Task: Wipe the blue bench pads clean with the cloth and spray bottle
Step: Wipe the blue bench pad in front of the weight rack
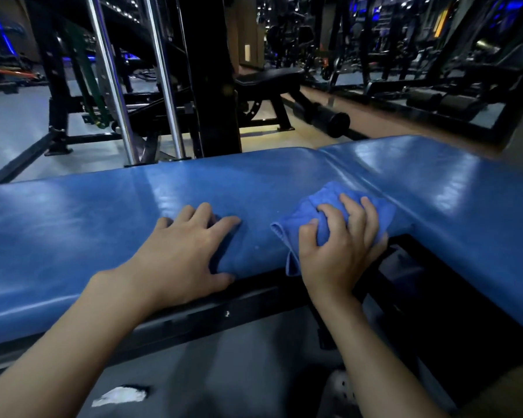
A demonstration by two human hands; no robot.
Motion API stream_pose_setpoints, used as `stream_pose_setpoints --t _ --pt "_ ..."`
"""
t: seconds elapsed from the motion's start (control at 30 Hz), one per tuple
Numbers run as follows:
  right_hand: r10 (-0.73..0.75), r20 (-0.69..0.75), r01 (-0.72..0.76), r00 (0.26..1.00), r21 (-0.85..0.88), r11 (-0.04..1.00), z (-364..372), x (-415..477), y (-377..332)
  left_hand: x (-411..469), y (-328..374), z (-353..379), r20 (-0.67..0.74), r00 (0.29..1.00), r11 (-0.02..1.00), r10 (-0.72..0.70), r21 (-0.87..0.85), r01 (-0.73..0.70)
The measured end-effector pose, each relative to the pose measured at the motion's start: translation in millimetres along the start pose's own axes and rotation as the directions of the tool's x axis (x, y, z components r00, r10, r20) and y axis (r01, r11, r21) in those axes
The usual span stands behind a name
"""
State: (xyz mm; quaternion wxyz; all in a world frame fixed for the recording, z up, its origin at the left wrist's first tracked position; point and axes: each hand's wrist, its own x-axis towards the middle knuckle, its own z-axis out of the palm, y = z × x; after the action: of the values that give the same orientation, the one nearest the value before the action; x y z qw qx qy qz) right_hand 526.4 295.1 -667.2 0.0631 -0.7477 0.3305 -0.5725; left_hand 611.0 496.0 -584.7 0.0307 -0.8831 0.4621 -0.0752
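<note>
Two glossy blue bench pads lie across the view: a long left pad (pixel 73 224) and a right pad (pixel 453 200), meeting at a seam near the middle right. My right hand (pixel 341 245) grips a bunched blue cloth (pixel 323 203) and presses it on the long pad's near edge, just left of the seam. My left hand (pixel 187 251) rests flat on the long pad with fingers spread, its thumb over the near edge. No spray bottle is in view.
The bench's black steel frame (pixel 212 315) runs under the pads. Behind the bench stand chrome guide rods (pixel 163 79), a black upright column (pixel 215 86) and a black flat bench (pixel 269 78). A white scrap (pixel 121 396) lies on the grey floor by my feet.
</note>
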Motion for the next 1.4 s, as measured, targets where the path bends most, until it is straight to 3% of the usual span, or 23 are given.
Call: stream_pose_setpoints --t 0.13,0.27,0.37,0.43,0.5,0.6,0.77,0.93,1.03,1.4 --pt "0.083 0.045 -0.079 0.996 -0.078 0.994 -3 21 26 8 13 -10 0.028 1.000 0.998 0.005 -0.064 -0.003" --pt "0.197 0.132 -0.163 0.972 -0.230 0.959 -7 57 40 36 39 -15 -0.018 0.994 0.976 0.107 -0.188 -0.108" --pt "0.192 0.456 -0.041 0.869 -0.321 0.946 -14 83 47 58 56 -15 -0.015 0.993 0.979 0.116 -0.165 -0.117" --pt "0.210 0.571 0.005 0.794 -0.352 0.936 -28 96 55 71 58 -15 -0.022 0.996 0.988 0.088 -0.124 -0.090" --pt "0.266 0.552 -0.002 0.790 -0.431 0.902 -42 96 60 84 56 -16 -0.013 0.997 0.986 0.074 -0.146 -0.075" --pt "0.217 0.570 0.108 0.792 -0.481 0.870 -44 89 54 103 54 -12 0.019 0.996 0.982 0.082 -0.173 -0.078" --pt "0.260 0.697 0.098 0.669 -0.428 0.898 -10 121 48 145 41 -6 -0.014 0.994 0.967 0.108 -0.230 -0.108" --pt "0.286 0.786 0.151 0.548 -0.430 0.890 9 142 38 177 32 -6 0.045 0.994 0.967 0.101 -0.240 -0.087" --pt "0.275 0.778 0.226 0.565 -0.467 0.855 1 136 34 183 26 -3 0.049 0.995 0.974 0.086 -0.213 -0.074" --pt "0.206 0.807 0.100 0.554 -0.311 0.945 33 148 37 178 11 3 0.095 0.994 0.985 0.062 -0.167 -0.046"
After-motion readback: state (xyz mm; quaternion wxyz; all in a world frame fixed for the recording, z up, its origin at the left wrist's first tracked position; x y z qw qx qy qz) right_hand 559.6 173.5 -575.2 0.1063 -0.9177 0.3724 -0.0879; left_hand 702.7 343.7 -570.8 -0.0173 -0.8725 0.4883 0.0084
